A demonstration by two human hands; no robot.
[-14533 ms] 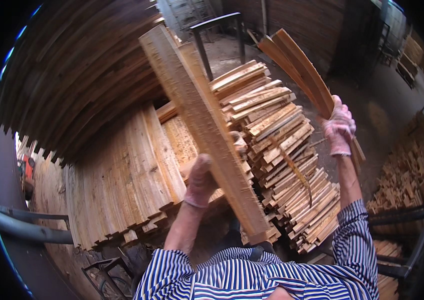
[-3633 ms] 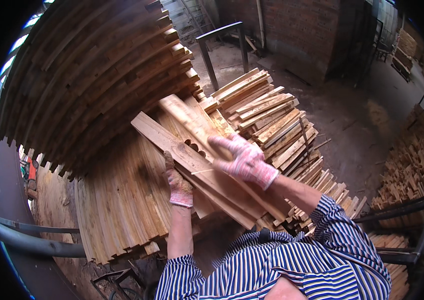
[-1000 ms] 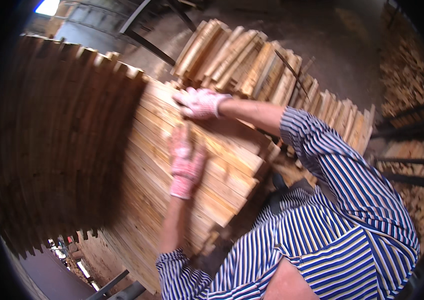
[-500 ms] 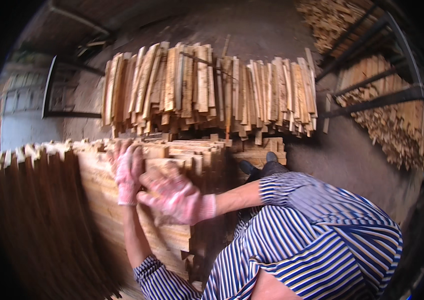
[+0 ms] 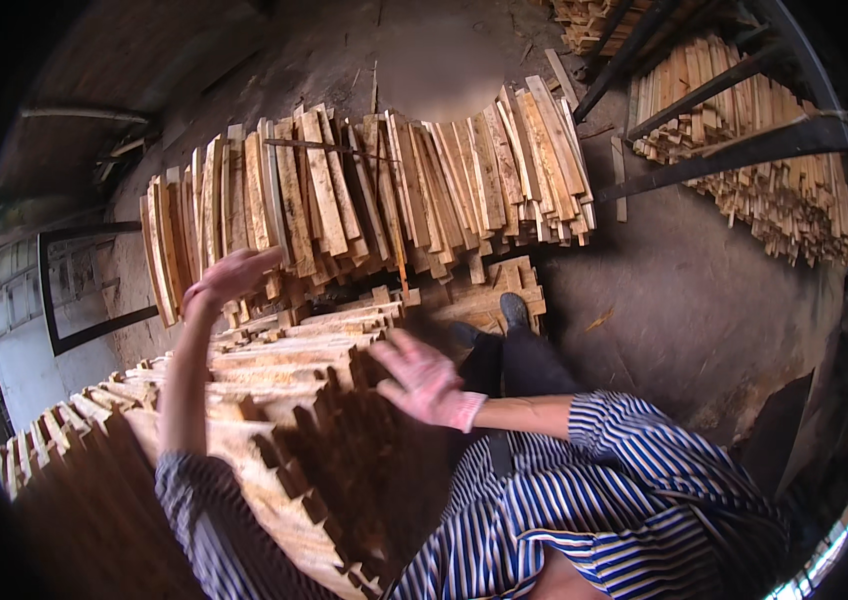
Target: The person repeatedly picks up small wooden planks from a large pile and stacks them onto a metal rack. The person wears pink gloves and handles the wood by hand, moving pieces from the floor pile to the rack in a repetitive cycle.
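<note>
Both my hands wear pink-and-white knit gloves. My left hand (image 5: 232, 277) reaches forward over the near end of a long row of sawn wooden strips (image 5: 319, 190); its fingers stretch to the right, slightly blurred, with nothing seen in them. Whether it touches the strips I cannot tell. Held above the gap beside the near stack, my right hand (image 5: 426, 382) is empty, fingers spread. The near stack of wooden strips (image 5: 254, 380) is tall and stands close on my left, its top layers uneven at the ends.
A black metal frame (image 5: 94, 290) stands at the left end of the row. Another dark frame (image 5: 724, 160) rises at the right, next to further wood piles (image 5: 744, 140). Low boards (image 5: 504, 295) lie by my feet on the dirty floor.
My hands were together on top of the near stack and have parted. The left has gone forward to the far row; the right has drawn to the right, fingers spreading. The view has turned.
</note>
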